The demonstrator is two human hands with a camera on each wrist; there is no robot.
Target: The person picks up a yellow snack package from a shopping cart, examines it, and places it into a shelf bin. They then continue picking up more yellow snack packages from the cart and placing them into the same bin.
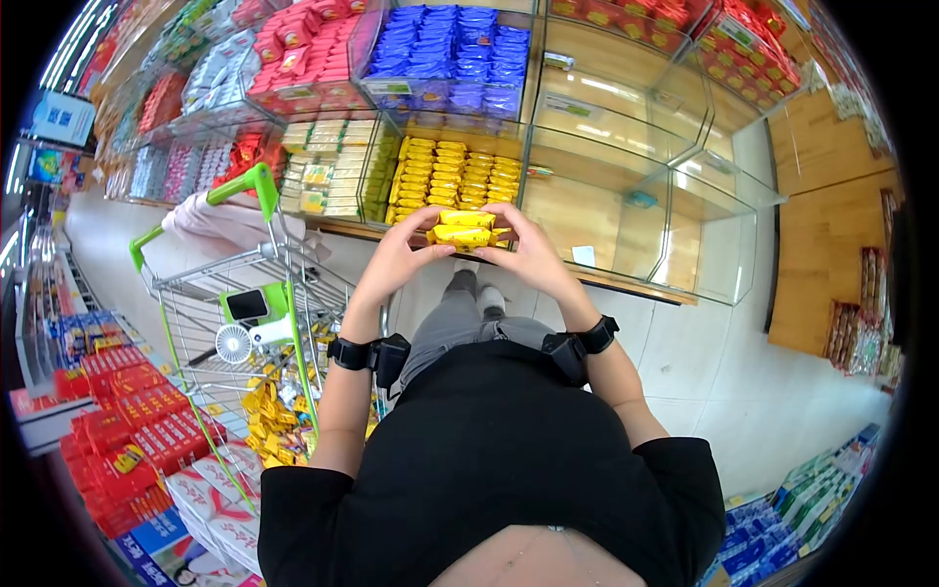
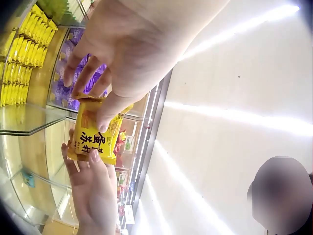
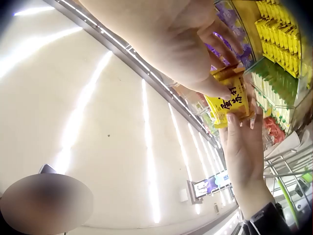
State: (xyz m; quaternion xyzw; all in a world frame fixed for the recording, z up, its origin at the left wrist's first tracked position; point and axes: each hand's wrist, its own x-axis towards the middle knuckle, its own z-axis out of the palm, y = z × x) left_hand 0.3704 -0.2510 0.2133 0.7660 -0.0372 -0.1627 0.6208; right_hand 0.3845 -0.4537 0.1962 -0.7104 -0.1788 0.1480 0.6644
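Observation:
Yellow packets (image 1: 462, 236) are held between both hands in front of the shelf, at least two of them one behind the other in the head view. The left hand (image 1: 403, 256) pinches their left end, its thumb on the near face. At the right end the right hand (image 1: 528, 256) grips them in the same way. In the left wrist view the printed face of one packet (image 2: 93, 132) shows between the left hand (image 2: 132, 54) and the right hand (image 2: 95, 196). The right wrist view shows the packet (image 3: 229, 100) under the right thumb.
A bin of yellow packets (image 1: 455, 171) lies just beyond the hands, with blue packets (image 1: 450, 49) above it. Glass-walled bins (image 1: 606, 225) stand to the right. A shopping cart (image 1: 264, 264) with loose packets and a small fan is at the left, beside stacked red boxes (image 1: 127, 421).

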